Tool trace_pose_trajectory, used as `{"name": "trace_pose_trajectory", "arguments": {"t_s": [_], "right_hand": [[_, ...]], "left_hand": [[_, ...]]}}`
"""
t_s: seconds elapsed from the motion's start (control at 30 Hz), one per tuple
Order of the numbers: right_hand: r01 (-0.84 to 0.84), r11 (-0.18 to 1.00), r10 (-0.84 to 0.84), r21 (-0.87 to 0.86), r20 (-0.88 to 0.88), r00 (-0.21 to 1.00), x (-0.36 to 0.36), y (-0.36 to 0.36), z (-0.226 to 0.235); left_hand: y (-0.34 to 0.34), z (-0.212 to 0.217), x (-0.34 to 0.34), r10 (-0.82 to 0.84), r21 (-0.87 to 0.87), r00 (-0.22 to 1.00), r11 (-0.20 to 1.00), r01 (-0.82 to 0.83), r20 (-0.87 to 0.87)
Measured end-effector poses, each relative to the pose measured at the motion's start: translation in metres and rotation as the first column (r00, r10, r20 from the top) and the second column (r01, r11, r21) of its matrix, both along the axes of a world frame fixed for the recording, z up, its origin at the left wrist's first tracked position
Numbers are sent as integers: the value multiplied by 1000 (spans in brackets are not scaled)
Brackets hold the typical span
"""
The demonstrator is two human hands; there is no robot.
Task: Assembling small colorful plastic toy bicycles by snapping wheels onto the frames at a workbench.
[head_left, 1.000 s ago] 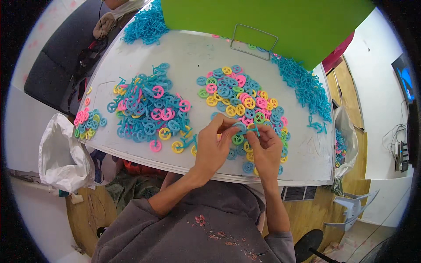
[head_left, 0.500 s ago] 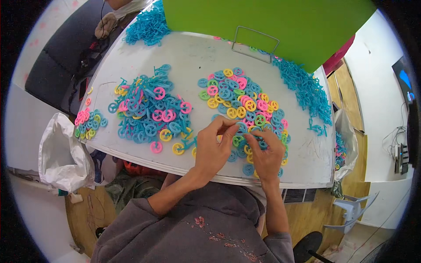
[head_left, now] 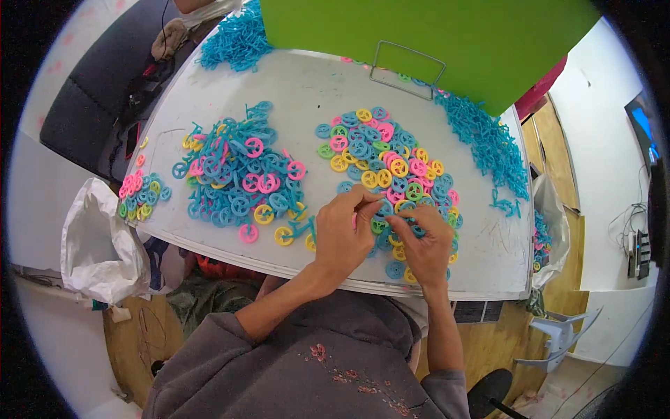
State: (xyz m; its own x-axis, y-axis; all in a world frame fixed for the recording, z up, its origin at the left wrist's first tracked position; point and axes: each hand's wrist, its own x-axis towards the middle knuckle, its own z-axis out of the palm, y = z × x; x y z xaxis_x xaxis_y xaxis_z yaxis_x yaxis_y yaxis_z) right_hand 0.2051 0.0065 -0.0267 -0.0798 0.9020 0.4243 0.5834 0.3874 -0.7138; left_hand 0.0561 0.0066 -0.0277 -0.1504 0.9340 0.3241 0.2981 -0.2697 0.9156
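My left hand [head_left: 345,229] and my right hand [head_left: 424,244] meet over the near edge of a pile of small plastic wheels [head_left: 398,167] in blue, pink, yellow and green. Both hands are closed, thumbs and forefingers pinched close together. Whatever is between the fingertips is too small and covered to name. A bit of pink shows beside my left thumb. Left of my hands lies a mound of wheels [head_left: 239,204], some with blue stems sticking out of them.
Loose blue stems [head_left: 481,136] lie along the right edge, with another heap of blue stems [head_left: 236,42] at the far left. A green panel [head_left: 426,42] and a wire frame [head_left: 377,63] stand at the back. White bags [head_left: 98,237] flank the white table [head_left: 279,91].
Both hands stay in nearly the same place, with small shifts of the fingers. The left hand has turned slightly, and pink now shows by its thumb. The piles look unchanged.
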Motion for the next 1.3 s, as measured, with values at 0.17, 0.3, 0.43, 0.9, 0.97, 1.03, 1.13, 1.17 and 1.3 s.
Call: {"name": "trace_pose_trajectory", "arguments": {"t_s": [0.17, 0.3, 0.43, 0.9, 0.97, 1.03, 1.13, 1.17, 1.3], "right_hand": [[73, 995, -81, -70, -122, 989, -8, -4, -5], [126, 992, -126, 33, 17, 992, -9, -4, 7], [60, 977, -86, 202, 121, 989, -6, -1, 5], [-246, 960, 242, -134, -47, 969, 25, -16, 19], [-248, 968, 249, -50, 27, 968, 33, -13, 13], [-179, 981, 185, 70, -84, 979, 37, -9, 12], [-90, 987, 29, -134, -401, 916, 38, -7, 4], [-90, 987, 29, -133, -402, 915, 38, -7, 5], [30, 996, -51, -90, -252, 966, 36, -5, 4]], "left_hand": [[1, -8, 2, 81, 146, 990, 987, -63, -118], [-2, -4, 0, 92, 122, 978, 990, -70, -186], [-4, -4, -2, -11, -49, 998, 999, 8, -69], [5, 4, -4, -295, -282, 921, 888, 362, 254], [11, 2, -4, -177, -176, 984, 968, 179, 25], [20, -4, -5, -15, -28, 983, 1000, 10, -185], [30, -17, -8, 109, 219, 832, 976, 15, -544], [32, -22, -5, 83, 209, 837, 977, 38, -541], [32, -14, -5, -10, 90, 946, 995, 41, -323]]}}
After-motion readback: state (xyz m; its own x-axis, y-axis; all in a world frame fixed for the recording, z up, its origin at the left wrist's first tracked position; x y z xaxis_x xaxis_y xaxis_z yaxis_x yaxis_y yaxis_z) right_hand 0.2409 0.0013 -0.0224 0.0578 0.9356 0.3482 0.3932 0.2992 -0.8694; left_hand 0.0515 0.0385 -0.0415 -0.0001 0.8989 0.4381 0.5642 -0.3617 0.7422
